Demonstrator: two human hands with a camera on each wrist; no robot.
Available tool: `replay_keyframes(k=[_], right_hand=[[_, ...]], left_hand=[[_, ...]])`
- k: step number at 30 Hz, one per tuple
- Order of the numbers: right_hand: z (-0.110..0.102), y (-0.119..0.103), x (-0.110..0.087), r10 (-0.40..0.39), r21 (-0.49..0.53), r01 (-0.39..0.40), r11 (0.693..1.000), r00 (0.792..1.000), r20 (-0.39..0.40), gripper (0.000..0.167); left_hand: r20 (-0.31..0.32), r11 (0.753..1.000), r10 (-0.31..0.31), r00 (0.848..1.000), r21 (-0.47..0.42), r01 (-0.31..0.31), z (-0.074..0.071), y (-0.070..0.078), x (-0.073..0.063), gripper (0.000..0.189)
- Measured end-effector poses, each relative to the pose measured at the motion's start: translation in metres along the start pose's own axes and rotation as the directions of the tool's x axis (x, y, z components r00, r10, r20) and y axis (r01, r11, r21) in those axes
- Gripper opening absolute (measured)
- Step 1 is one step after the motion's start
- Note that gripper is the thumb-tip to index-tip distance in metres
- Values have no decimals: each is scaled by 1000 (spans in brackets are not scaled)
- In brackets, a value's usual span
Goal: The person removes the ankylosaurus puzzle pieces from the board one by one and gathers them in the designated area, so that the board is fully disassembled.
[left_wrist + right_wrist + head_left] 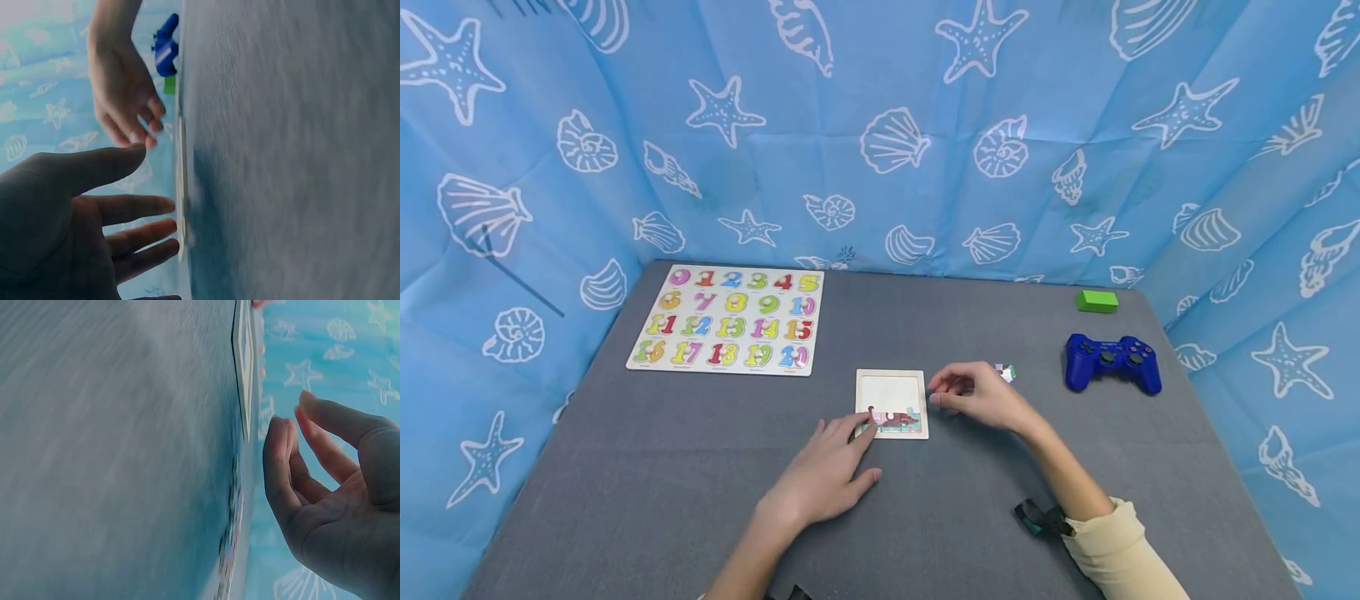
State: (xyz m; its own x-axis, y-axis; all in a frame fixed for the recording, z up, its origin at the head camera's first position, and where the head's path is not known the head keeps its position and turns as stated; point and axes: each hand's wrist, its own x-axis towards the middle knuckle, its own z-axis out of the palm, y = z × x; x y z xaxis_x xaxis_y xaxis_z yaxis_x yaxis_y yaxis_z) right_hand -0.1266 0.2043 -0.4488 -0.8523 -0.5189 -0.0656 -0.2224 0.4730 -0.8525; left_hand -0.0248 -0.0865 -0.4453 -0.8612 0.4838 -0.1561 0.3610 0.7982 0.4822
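A small square wooden puzzle tray (891, 374) lies mid-table, its lower part filled with pink, brown and teal pieces (897, 420). My left hand (823, 475) reaches in from the lower left, its outstretched fingertips resting on those pieces. Just off the tray's right edge hovers my right hand (977, 396), fingers loosely bent; in the right wrist view nothing shows between its thumb and fingers (281, 462). Loose puzzle pieces (1006, 372) peek out behind the right hand, mostly hidden by it, and appear blurred low in the right wrist view.
A white number puzzle board (726, 321) lies at the back left of the grey table (662, 500). Over on the right sit a blue game controller (1111, 364) and a green block (1097, 301). A blue seashell-print curtain (850, 167) surrounds the table's back and sides.
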Motion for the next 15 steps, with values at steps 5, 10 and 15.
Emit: replay_keyframes(k=[5,10,15], right_hand=[[13,-6,13,-27,1,27,1000,998,48,16],[22,-17,24,-33,-21,35,999,995,91,17],[33,-25,35,-41,-11,43,999,988,147,18]], left_hand=[[-10,999,24,1000,47,-24,7,10,-1,62],[18,997,38,999,71,-39,11,21,-3,66],[89,997,4,996,74,-11,13,29,-5,71]])
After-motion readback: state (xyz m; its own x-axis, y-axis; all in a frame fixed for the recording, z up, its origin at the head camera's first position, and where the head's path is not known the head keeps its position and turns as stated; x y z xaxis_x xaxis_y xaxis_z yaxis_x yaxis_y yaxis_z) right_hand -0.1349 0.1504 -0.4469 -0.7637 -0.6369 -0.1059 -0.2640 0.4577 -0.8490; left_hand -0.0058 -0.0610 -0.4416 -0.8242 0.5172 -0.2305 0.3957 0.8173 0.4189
